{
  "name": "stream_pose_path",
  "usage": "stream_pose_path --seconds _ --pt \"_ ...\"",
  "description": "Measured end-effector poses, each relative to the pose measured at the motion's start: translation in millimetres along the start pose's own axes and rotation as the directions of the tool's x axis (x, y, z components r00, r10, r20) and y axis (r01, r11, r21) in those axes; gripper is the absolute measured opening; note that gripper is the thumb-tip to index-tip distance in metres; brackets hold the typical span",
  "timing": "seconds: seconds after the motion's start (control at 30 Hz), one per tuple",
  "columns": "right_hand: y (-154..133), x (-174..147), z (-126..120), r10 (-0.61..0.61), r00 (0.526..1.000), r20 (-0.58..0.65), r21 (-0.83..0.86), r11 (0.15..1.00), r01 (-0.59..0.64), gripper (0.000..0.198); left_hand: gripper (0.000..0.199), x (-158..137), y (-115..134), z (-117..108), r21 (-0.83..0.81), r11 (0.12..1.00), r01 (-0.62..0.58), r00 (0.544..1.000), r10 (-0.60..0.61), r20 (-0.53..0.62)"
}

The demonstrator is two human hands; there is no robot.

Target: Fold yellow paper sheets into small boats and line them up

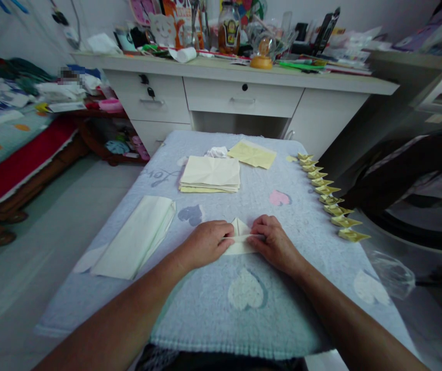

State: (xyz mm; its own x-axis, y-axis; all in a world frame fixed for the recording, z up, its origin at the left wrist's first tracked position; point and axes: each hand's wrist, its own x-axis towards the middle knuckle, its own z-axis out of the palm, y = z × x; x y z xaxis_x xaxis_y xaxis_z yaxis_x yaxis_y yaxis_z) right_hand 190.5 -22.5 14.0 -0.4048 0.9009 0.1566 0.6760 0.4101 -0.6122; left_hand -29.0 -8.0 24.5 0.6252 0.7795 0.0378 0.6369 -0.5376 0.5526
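Note:
A partly folded sheet of pale yellow paper lies on the cloth-covered table, with a pointed peak at its far side and a raised crosswise fold. My left hand pinches the left end of that fold, fingers curled over it. At the right end, my right hand grips the same paper between thumb and curled fingers. Beyond the hands sits a stack of creased cream paper. A row of several small folded paper boats runs along the table's right edge.
A long folded bundle of whitish paper lies at the left. Yellow sheets and a crumpled white tissue are at the back. Behind stands a white desk crowded with items, including a glass jar. A bed is at left.

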Motion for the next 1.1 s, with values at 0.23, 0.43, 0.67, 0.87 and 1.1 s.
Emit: stream_pose_path --seconds 0.23,0.43,0.67,0.87,1.1 --pt "2.9 0.5 0.9 0.027 1.0 -0.003 -0.041 0.999 -0.027 0.008 0.006 0.2 -2.4 2.7 -0.053 0.998 0.023 1.0 -0.023 0.002" --pt "0.3 1.4 1.0 0.035 0.999 -0.011 -0.084 0.996 -0.035 0.009 0.011 2.2 1.9 6.6 0.016 1.0 0.019 1.0 -0.018 -0.025" --pt "6.2 1.2 1.0 0.071 0.996 -0.054 -0.109 0.991 -0.077 0.014 0.021 1.1 0.6 4.5 0.092 0.993 0.07 0.997 -0.067 -0.036" --pt "14.4 1.4 1.5 0.082 0.993 -0.086 -0.116 0.989 -0.092 0.016 0.024 -1.6 -6.8 4.3 0.13 0.986 0.107 0.992 -0.098 -0.078" --pt "17.7 1.3 -1.0 0.085 0.992 -0.089 -0.151 0.984 -0.098 0.022 0.024 -1.7 -8.4 0.5 0.167 0.976 0.143 0.989 -0.134 -0.067"
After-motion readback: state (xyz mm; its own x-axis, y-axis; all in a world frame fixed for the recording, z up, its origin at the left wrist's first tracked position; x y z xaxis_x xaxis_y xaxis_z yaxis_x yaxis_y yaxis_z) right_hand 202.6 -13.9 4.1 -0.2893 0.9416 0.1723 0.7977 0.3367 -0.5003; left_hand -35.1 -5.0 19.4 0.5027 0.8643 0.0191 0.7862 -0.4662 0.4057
